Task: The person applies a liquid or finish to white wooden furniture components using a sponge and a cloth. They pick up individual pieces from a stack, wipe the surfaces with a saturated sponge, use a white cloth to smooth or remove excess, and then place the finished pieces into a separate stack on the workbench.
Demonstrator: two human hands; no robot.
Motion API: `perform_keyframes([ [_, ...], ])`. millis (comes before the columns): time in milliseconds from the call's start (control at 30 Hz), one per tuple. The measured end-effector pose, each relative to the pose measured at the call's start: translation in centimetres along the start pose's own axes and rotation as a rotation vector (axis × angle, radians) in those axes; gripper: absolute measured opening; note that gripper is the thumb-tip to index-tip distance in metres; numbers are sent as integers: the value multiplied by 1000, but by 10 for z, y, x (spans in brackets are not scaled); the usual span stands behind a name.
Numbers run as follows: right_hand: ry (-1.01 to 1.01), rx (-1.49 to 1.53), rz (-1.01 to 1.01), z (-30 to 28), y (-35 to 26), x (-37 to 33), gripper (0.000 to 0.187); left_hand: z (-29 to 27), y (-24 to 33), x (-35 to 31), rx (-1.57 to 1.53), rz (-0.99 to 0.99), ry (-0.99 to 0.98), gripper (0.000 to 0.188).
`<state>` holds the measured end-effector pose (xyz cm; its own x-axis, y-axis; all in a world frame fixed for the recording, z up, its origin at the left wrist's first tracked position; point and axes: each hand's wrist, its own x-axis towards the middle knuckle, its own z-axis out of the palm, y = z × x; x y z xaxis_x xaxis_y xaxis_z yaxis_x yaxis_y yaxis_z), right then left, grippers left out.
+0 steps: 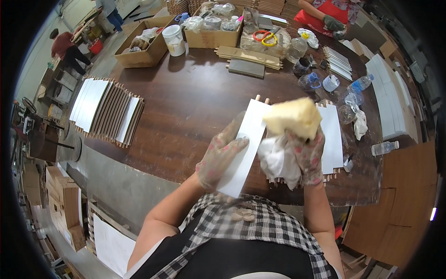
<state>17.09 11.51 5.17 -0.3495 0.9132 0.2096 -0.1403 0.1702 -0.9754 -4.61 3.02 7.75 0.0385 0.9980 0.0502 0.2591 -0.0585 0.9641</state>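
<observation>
**Left hand on panel, right hand full of sponge + cloth**

Left hand (pixel 222 152): gripping the white panel (pixel 246 149) by its left long edge, thumb flat on the face, other fingers mostly hidden behind. Looks like an edge hold to leave most of the white face uncovered. Panel is off the table (pixel 176 116), tilted, in front of the apron; pegs (pixel 258 97) stick out at its far end.

Right hand (pixel 312 156): closed round the yellow sponge (pixel 295 118) with the white cloth (pixel 278 160) bunched underneath. Probably one grip on both so neither needs putting down. Sponge overlaps the panel's right edge in view; blurred, can't tell if it's touching.

Right-hand panel stack (pixel 331 139) sits just beyond that hand, likely for short reach. Left-hand panel row (pixel 104 111) is well apart, overlapped like shingles, presumably to save space. Bottles (pixel 309 81) and cartons (pixel 211 38) sit toward the edges, seemingly to leave working room.
</observation>
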Motion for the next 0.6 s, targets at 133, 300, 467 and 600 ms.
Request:
perform_keyframes([
  [133,65,-279,-138,4,-15,0,55,2,8,-5,-345,-65,55,58],
  [300,171,-109,-61,6,-19,4,50,2,12,-6,-417,-95,-22,60],
  [467,209,-480,-247,7,-23,8,42,-9,-42,-2,155,307,71,32],
  [600,83,-35,-118,19,-12,-1,47,-9,-46,12,404,550,135,20],
])
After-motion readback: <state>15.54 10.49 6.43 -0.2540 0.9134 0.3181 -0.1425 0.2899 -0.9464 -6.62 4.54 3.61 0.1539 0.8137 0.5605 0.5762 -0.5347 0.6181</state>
